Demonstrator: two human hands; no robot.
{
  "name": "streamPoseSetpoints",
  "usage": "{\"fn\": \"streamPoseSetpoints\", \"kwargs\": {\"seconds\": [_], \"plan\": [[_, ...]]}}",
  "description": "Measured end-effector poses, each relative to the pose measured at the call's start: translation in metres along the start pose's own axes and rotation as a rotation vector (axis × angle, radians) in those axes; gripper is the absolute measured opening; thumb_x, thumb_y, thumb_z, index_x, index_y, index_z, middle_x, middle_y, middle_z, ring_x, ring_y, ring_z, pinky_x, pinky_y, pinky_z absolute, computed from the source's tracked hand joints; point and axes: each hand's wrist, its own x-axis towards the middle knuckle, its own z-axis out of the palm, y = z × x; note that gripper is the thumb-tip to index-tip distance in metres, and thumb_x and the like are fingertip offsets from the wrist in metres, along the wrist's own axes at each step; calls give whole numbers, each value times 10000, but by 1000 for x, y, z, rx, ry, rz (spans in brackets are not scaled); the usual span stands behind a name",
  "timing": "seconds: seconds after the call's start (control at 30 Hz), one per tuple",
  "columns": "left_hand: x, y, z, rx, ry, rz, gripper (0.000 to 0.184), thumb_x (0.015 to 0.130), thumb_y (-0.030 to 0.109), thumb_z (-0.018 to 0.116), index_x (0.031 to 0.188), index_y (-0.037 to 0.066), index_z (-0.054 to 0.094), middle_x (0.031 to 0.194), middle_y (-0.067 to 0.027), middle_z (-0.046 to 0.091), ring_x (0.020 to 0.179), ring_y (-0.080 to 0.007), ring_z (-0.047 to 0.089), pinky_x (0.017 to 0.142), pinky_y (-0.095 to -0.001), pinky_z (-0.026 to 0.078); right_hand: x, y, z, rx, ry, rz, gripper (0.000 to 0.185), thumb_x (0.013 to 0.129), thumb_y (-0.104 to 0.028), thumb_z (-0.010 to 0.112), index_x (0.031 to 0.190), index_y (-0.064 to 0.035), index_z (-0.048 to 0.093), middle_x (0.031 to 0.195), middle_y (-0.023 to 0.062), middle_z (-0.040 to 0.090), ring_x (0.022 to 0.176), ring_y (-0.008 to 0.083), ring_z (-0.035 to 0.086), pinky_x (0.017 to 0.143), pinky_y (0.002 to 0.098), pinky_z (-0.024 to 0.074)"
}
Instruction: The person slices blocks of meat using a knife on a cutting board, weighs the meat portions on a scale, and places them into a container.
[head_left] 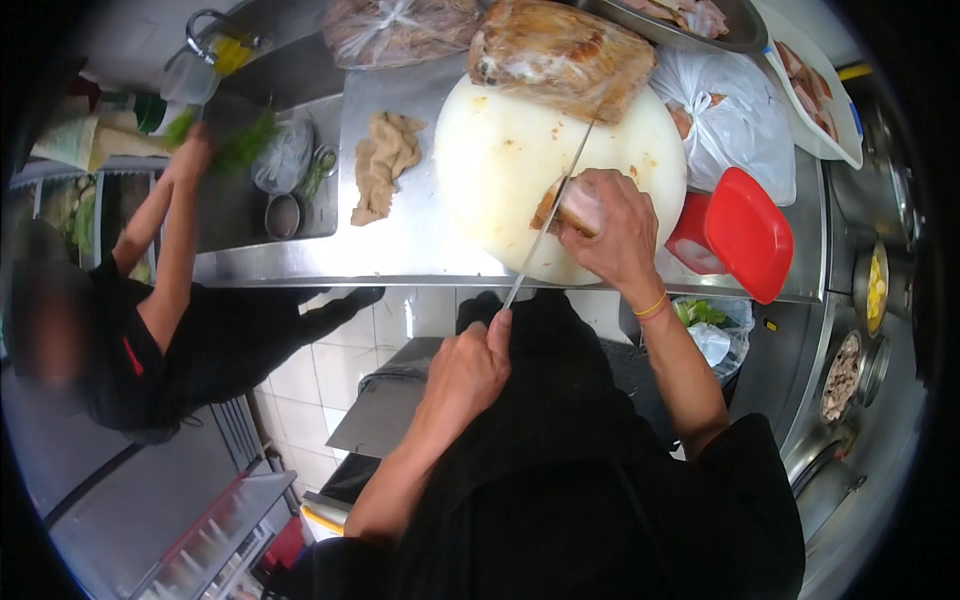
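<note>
A long knife [545,222] reaches up and to the right from my left hand [468,368], which is wrapped round its handle. The blade lies along the left side of a browned piece of meat [582,208]. My right hand [617,228] grips that piece and presses it to the round white cutting board [480,190]. Crumbs and small scraps dot the board. At its far edge rests a large browned slab in clear plastic wrap [560,55]. From this angle I cannot tell how deep the blade is in the meat.
A crumpled tan cloth [385,165] lies left of the board. On the right are a tied white plastic bag [740,125], a red plastic container [748,235] and a white tub [845,140]. A co-worker [165,300] handles greens over the sink [225,185] at left.
</note>
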Motion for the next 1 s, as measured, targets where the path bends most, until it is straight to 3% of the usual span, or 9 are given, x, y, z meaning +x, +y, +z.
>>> {"fn": "streamPoseSetpoints", "kwargs": {"seconds": [0.3,0.63,0.73,1.0], "plan": [[-64,-29,-15,35,-107,-214,587,1040,465,437,829,-42,643,792,-375,632,798,-580,609,745,-615,502,0,-3,-2,-32,-60,29,460,632,-204,776,1055,-77,648,980,80,668,943,291,629,787,407,449],[-12,-21,6,-8,-18,-47,597,1042,441,453,743,-47,623,739,-367,624,767,-562,627,711,-604,515,0,0,1,-37,-49,6,473,644,-209,774,1074,-58,649,992,95,684,942,301,637,800,414,465],[2,-12,6,-37,-70,-77,664,1059,455,389,772,-77,665,812,-386,606,894,-577,590,810,-594,471,-1,1,2,-41,-36,-6,473,644,-211,776,1073,-59,649,988,96,684,945,303,639,798,414,469],[-45,-35,-9,68,-138,-237,654,1039,510,404,838,-49,676,839,-381,642,881,-565,624,814,-599,507,-1,-2,0,-45,-71,48,471,641,-212,776,1070,-64,653,1006,91,687,960,306,642,805,422,469]]}}
